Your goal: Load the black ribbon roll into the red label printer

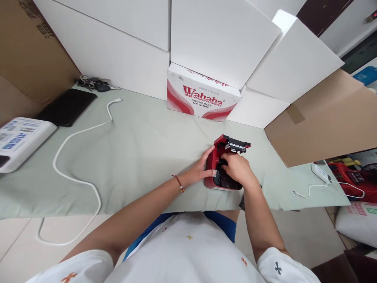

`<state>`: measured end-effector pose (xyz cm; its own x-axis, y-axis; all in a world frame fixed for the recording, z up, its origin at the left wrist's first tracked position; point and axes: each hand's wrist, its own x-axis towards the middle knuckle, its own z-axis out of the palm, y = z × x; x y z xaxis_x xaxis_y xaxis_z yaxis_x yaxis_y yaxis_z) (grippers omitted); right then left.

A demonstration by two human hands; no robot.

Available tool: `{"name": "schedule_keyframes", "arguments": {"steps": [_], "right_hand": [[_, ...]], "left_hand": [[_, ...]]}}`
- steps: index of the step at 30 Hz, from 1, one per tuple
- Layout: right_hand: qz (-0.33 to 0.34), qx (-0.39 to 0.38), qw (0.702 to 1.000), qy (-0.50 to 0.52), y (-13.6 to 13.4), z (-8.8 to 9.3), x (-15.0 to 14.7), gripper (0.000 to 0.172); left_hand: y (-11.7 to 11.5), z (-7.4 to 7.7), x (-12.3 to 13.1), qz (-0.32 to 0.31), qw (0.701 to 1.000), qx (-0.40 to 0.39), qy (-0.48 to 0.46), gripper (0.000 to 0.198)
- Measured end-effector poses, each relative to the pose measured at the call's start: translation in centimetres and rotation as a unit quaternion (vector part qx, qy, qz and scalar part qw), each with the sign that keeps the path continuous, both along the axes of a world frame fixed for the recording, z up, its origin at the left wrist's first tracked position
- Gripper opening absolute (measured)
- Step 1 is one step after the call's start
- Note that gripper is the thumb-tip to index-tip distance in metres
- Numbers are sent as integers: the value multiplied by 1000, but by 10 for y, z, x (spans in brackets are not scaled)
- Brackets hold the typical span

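Observation:
A small red and black device (209, 181) stands on the pale green cloth near its front edge, with its hinged lid (235, 143) raised. My left hand (200, 169) grips the left side of the casing, thumb on the near rim and fingers along the outer wall. The fingers of my right hand (238, 168) reach down into the open compartment and are bent; what they touch inside is hidden. A dark curved surface shows in the compartment below that hand.
Behind the device stands a Wahaha carton (203, 96) against stacked white boxes (218, 35). A white cable (67, 137), a black tablet-like slab (69, 107), keys (97, 83) and a white device (26, 137) lie left. Brown cardboard (326, 118) stands right.

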<state>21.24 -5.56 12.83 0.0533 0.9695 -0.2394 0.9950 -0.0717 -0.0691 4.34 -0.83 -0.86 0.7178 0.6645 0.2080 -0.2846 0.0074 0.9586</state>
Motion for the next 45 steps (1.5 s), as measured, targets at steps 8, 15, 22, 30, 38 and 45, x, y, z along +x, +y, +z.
{"name": "schedule_keyframes", "arguments": {"steps": [8, 15, 22, 30, 38, 45], "right_hand": [[-121, 136, 941, 284, -111, 43, 75, 37], [-141, 59, 961, 228, -96, -32, 102, 34], [-167, 101, 961, 193, -106, -69, 113, 45], [-244, 83, 961, 103, -122, -84, 144, 49], [-79, -71, 960, 260, -150, 12, 128, 35], [61, 28, 957, 284, -105, 61, 68, 34]], "left_hand": [[-1, 7, -4, -8, 1000, 4, 2, 103], [1, 4, -4, -9, 1000, 14, 12, 102], [1, -1, -3, -9, 1000, 4, 6, 103], [4, -6, -4, -12, 1000, 26, -1, 97], [3, -3, -4, -17, 1000, 10, -3, 100], [1, -1, -5, 3, 999, 50, 4, 95]]}}
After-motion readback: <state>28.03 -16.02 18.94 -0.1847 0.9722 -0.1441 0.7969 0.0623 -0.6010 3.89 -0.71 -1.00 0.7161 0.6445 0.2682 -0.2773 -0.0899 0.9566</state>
